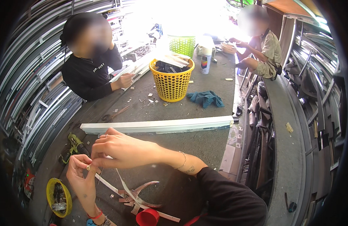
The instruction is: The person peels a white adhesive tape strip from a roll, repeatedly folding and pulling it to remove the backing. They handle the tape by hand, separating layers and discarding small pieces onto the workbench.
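Note:
My left hand pinches a small pale round piece between thumb and fingertips. Over it bends my right hand, its thumb and fingers closed right beside that piece; what they grip is hidden. A thin strand hangs below the right fingers. Under both hands, on the dark table, lie narrow white strips and metal locking pliers with curved handles. By the pliers stands a red cup. Beyond my hands a long white profile lies across the table.
A yellow basket of dark parts, a green basket, a spray can and a teal cloth stand farther back. Left are a drill and a small yellow basket. Two people sit beyond; profile racks line both sides.

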{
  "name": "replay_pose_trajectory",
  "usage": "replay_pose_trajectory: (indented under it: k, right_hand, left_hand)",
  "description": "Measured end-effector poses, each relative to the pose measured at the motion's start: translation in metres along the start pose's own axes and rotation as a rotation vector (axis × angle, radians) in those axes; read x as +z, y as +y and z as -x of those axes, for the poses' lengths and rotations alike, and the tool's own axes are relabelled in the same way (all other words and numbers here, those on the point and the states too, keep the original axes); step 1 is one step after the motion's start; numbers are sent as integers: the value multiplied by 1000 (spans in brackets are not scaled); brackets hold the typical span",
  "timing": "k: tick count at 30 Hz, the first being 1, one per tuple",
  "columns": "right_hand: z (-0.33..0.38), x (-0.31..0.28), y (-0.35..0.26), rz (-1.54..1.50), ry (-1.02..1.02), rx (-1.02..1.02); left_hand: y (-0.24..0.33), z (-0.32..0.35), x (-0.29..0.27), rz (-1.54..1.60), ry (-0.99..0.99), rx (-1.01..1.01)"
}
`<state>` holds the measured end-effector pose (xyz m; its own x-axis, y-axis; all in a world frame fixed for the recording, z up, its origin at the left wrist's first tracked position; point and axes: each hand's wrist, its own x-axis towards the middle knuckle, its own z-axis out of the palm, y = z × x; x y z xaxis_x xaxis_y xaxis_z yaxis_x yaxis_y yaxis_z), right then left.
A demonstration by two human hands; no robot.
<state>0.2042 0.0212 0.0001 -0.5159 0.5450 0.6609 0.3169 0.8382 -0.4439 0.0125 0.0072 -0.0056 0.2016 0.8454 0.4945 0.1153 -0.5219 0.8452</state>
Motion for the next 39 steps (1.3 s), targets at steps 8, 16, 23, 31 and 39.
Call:
replay_pose_trajectory:
  k: [8,16,23,31,39]
  right_hand:
    - [-8,-40,4,-29,237,400]
    - [-2,13,-13,289,152,-74]
    - [-2,8,-11,239,206,-82]
    - [-2,8,-10,26,99,-39]
    - [-1,1,-10,-309,-62,46]
  left_hand:
    - [13,7,-3,-125,114,31]
    - [8,6,17,-378,31,80]
    - [12,12,21,-364,78,148]
    - [13,12,6,-273,-6,26]
    - [12,12,-15,-15,-207,-76]
